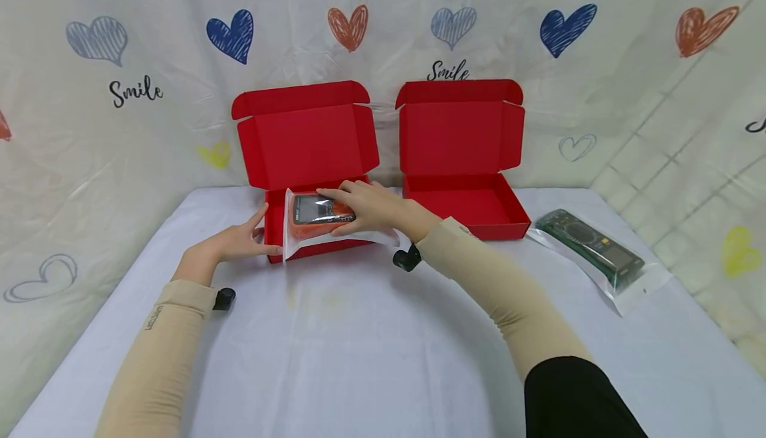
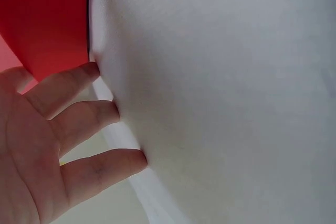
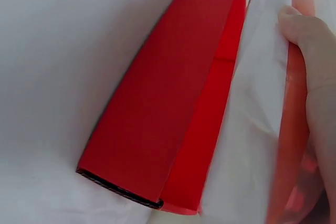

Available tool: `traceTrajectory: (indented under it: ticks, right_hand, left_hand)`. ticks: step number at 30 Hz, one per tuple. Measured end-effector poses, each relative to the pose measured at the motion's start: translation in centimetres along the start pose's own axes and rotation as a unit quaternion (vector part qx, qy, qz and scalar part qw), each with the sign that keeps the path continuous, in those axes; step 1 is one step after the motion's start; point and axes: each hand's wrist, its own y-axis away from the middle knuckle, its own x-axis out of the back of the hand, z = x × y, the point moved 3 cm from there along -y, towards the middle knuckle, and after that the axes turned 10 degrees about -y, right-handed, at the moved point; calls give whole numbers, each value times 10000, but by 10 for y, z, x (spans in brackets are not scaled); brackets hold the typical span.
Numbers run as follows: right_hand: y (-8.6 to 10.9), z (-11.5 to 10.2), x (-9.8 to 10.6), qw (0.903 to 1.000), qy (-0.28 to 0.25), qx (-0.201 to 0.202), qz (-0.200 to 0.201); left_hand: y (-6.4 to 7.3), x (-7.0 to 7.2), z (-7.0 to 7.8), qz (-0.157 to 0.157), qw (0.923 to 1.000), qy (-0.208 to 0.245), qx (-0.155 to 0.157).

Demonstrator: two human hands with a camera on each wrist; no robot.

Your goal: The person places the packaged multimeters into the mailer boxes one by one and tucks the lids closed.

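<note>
An orange multimeter (image 1: pixel 308 230) with a dark screen, in a clear plastic bag (image 1: pixel 289 242), lies over the left red box (image 1: pixel 308 142), whose lid stands up. My right hand (image 1: pixel 380 209) grips the multimeter from above, thumb on its near side. In the right wrist view, the thumb (image 3: pixel 302 30) presses the bag against the orange casing (image 3: pixel 294 98), just above the box's front wall (image 3: pixel 152 93). My left hand (image 1: pixel 236 240) touches the left box's front left corner. The left wrist view has its fingers (image 2: pixel 100 171) spread, tips near the white cloth.
A second red box (image 1: pixel 461 139) stands with its lid up to the right. Right of it, a dark green multimeter (image 1: pixel 589 245) in a plastic bag lies on the white tablecloth (image 1: pixel 335 358). Behind both boxes hangs a curtain (image 1: pixel 395 46) printed with hearts.
</note>
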Motion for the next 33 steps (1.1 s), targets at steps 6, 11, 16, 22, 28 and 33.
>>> traceTrajectory:
  ticks: [6, 11, 16, 22, 28, 33]
  right_hand:
    - [-12, 3, 1, 9997, -83, -236, 32]
    - [-22, 7, 0, 9993, -181, -313, 41]
    - [-32, 10, 0, 9993, -208, -279, 107]
    - [-42, 14, -2, 9991, -234, -309, 190]
    - [-49, 20, -7, 9987, -152, -389, 307]
    - [-57, 21, -14, 9991, 30, -332, 278]
  left_hand:
    - [-1, 0, -1, -14, 10000, -23, 54]
    - [0, 0, 1, -73, 9999, -75, 58]
    - [-2, 0, -2, -128, 9999, 24, 92]
    - [-2, -1, -2, -168, 9997, 106, 125]
    - [-3, -1, 0, -166, 9998, 36, 126]
    - [-2, 0, -2, -175, 9996, 43, 208]
